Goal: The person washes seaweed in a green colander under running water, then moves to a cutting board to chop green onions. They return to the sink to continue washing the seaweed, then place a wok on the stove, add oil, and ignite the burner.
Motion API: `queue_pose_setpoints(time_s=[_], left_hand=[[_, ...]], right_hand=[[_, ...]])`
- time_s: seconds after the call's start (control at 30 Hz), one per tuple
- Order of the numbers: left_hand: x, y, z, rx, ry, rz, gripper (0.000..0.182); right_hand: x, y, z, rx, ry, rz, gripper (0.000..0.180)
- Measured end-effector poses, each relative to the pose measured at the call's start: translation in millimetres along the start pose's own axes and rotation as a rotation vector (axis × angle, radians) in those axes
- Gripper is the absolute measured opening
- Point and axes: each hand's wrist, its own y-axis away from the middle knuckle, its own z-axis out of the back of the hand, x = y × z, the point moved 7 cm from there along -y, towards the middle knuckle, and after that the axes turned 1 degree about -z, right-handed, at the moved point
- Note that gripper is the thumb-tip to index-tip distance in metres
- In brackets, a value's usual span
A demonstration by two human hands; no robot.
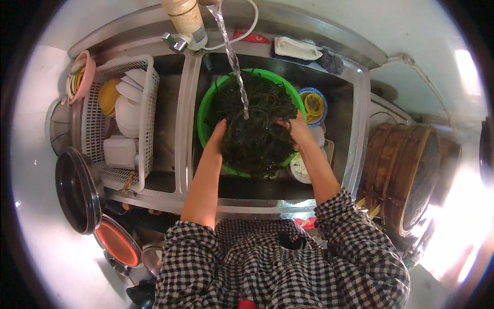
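A large mass of dark stringy greens (258,139) fills a bright green plastic basin (202,119) and bulges over its near rim. My left hand (220,129) is at the left side of the mass, its fingers hidden in the greens. On the opposite side, my right hand (296,128) holds the mass, thumb on top and most fingers out of sight. Between the hands, a stream of water (233,58) falls from a faucet (185,19) onto the greens. The basin is in the right bowl of a metal sink (359,116).
Small bowls (323,98) and a container with white contents (299,168) crowd the basin's right side. A white dish rack (148,116) with plates stands at left. Cloths (297,48) lie on the back ledge. Pans (77,189) hang at left; a wooden steamer (401,174) stands right.
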Motion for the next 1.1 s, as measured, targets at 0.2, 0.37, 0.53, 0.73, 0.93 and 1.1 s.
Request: queue_pose_setpoints(time_s=[0.2,0.37,0.53,0.73,0.93,1.1], left_hand=[[-1,-3,-16,0.174,-0.117,0.168,0.034],[-24,15,0,0.018,-0.174,0.016,0.044],[-63,50,-11,-0.152,-0.770,-0.655,0.084],[-50,12,-19,-0.158,-1.198,-0.464,0.110],[-43,-29,-18,0.138,-0.839,-0.084,0.102],[-52,-42,-25,0.132,-0.700,-0.238,0.060]], right_hand=[[43,30,-31,0.171,0.067,0.170,0.046],[28,24,-53,0.242,0.596,0.373,0.071],[0,9,-33,0.447,1.137,0.253,0.095],[-6,-38,-7,0.219,0.776,0.248,0.106],[-47,-83,-18,0.354,0.517,-0.130,0.104],[-25,-87,-27,0.370,0.558,0.053,0.092]])
